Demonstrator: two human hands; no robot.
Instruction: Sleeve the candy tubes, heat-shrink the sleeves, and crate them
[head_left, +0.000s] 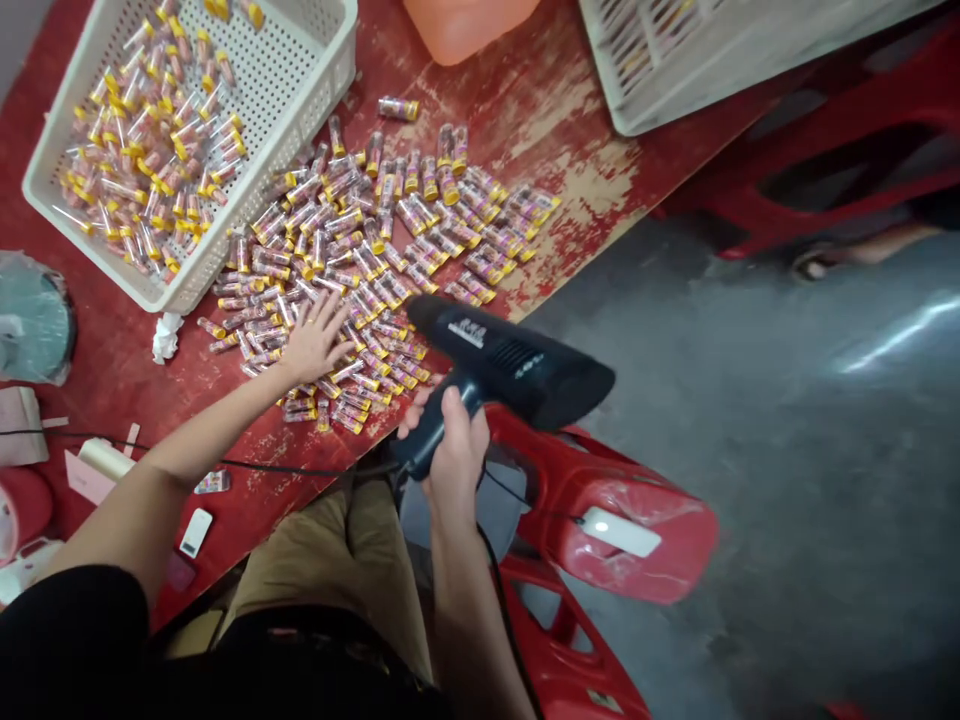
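Observation:
My right hand (457,440) is wrapped round the handle of a black heat gun (517,360), whose nozzle points left over the near edge of many small clear tubes (360,250) with yellow caps. A black cord runs from the handle's base across to the left. My left hand (315,345) lies with fingers spread on the tubes, left of the nozzle. The tubes lie on a worn red table (577,110), some in neat rows on the right, others jumbled on the left.
A white perforated basket (300,130) holding more yellow-capped tubes stands at upper left. Another white crate (637,110) and an orange container (472,25) are at the top. Red stools (660,530), one bearing a white power bank (622,532), stand right of my legs. Another person's foot (817,262) shows far right.

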